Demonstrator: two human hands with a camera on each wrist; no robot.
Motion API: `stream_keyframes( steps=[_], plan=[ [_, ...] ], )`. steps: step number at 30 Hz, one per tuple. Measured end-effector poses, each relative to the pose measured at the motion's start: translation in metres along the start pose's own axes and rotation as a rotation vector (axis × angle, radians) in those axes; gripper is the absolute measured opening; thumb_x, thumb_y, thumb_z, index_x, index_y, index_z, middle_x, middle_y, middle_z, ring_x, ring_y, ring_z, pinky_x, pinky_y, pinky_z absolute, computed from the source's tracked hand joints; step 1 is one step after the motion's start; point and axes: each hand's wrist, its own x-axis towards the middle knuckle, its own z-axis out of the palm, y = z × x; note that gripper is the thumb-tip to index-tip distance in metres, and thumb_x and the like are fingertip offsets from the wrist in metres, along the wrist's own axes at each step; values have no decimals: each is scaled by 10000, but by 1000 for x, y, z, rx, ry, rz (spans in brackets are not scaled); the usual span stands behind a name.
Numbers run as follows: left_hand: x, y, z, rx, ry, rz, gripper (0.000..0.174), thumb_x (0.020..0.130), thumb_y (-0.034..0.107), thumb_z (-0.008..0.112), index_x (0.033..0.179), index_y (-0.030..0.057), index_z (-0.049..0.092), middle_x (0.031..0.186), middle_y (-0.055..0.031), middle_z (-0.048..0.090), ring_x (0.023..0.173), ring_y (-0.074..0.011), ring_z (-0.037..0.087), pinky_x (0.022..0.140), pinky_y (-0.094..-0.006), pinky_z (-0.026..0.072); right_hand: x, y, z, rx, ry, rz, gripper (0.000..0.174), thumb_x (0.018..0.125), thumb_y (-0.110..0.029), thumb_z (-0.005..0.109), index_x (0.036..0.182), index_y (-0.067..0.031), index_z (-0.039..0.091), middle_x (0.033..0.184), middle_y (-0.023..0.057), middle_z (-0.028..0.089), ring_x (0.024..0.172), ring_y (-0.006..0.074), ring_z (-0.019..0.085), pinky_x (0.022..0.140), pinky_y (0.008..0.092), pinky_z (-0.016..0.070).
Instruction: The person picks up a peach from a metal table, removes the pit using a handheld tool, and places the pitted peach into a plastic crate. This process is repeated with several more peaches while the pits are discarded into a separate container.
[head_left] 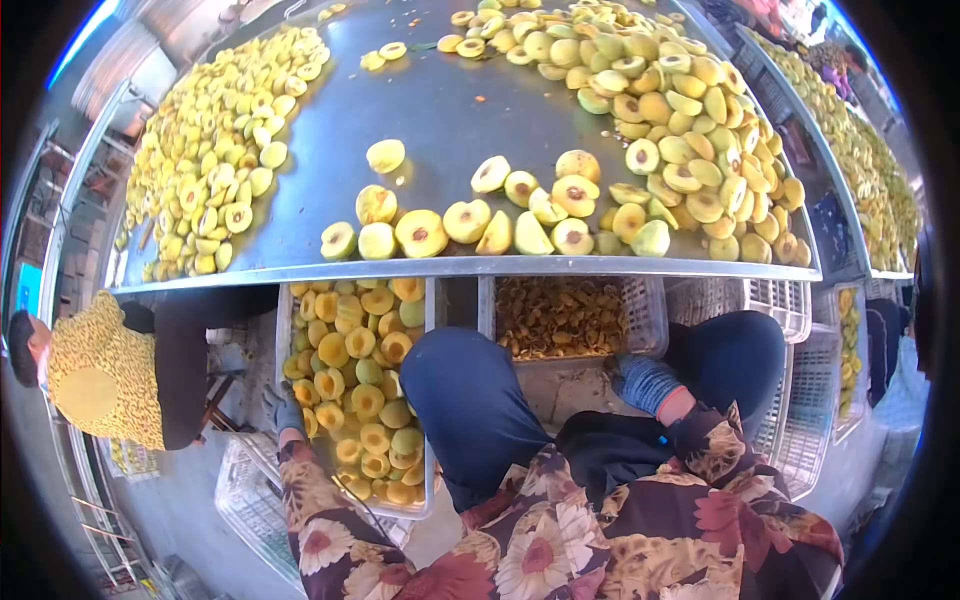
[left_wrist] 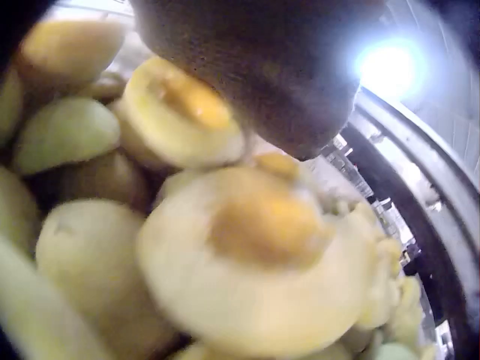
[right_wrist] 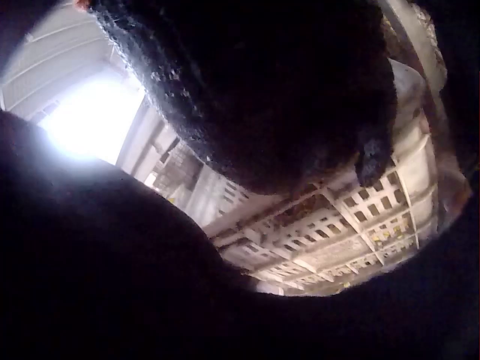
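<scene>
At the left side of a crate (head_left: 431, 400) full of halved yellow-green fruit (head_left: 367, 401) is my gloved left hand (head_left: 284, 411); how its fingers lie is unclear. The left wrist view has this hand (left_wrist: 262, 67) as a dark shape above large pitted halves (left_wrist: 255, 259). My right hand (head_left: 646, 384), in a striped blue-grey glove, is by the near right corner of a second crate (head_left: 648, 315) holding brown pieces (head_left: 562, 318). In the right wrist view the hand (right_wrist: 262, 90) is very dark against pale slatted crate walls (right_wrist: 330, 232), its grip hidden.
A metal table (head_left: 440, 120) in front carries heaps of fruit halves left and right, with a loose row along its near edge (head_left: 460, 268). White crates (head_left: 800, 420) stand at the right. A person in a patterned yellow top (head_left: 105, 375) sits at the left.
</scene>
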Motion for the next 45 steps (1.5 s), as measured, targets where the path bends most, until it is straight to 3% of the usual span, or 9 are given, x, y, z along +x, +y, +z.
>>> stream_keyframes(
  steps=[6,11,16,24,32,35,37,39,45],
  plan=[
    [-54,200,-126,-324,238,666,533,899,281,563,1332,0,430,1293,-211,470,1175,-338,462,1003,-409,361,9,2,-1,117,171,-160,410,814,-323,596,1103,-35,548,957,217,635,896,378,621,789,443,498],
    [-160,405,-155,-733,-377,933,445,873,199,609,1267,24,502,1232,-164,536,1092,-268,559,920,-357,454,-20,-12,-41,114,150,-71,376,819,-327,591,1048,-29,565,860,197,650,776,376,638,711,465,510],
    [-217,555,-100,-422,-498,1277,420,854,182,590,1242,39,521,1242,-165,557,1086,-269,593,911,-337,470,-29,10,-25,178,309,-179,347,827,-305,574,1044,-34,573,855,185,658,752,361,643,681,475,509],
    [-293,660,-32,-45,-97,1631,505,764,137,589,1256,135,476,1264,-118,505,1148,-330,510,913,-445,445,-28,19,-33,221,146,-161,373,832,-285,553,1088,-14,559,907,209,650,811,370,636,734,452,505],
    [-292,652,-65,273,13,1488,367,722,307,683,1013,94,617,1001,-125,591,1019,-281,584,812,-408,479,-41,21,-56,229,153,-99,325,829,-252,560,1048,-14,580,895,201,649,786,347,643,708,441,513],
    [-284,605,-87,-459,-247,1313,265,750,168,649,998,97,591,979,-102,611,905,-257,637,744,-385,510,-49,24,-57,343,363,-157,252,830,-208,572,991,-15,590,853,188,643,757,335,638,681,419,516],
    [-323,555,-146,-1060,-1126,524,265,788,154,620,1032,74,557,958,-93,619,827,-227,650,652,-327,532,-37,24,-36,541,677,-313,207,834,-173,586,969,-15,587,820,188,629,743,338,630,657,405,512],
    [-318,511,-118,-1436,-1452,293,308,823,158,585,1105,61,508,966,-93,624,772,-215,651,603,-300,543,-34,13,-38,744,788,-362,215,838,-172,589,985,-17,568,817,191,625,736,351,625,651,412,509],
    [-337,438,-114,-1768,-1530,173,368,959,227,422,1245,-2,459,1115,-155,581,975,-261,615,827,-383,528,-56,-25,-98,403,602,-316,267,841,-184,594,1033,-29,491,815,204,626,733,387,615,653,445,500]
  ],
)
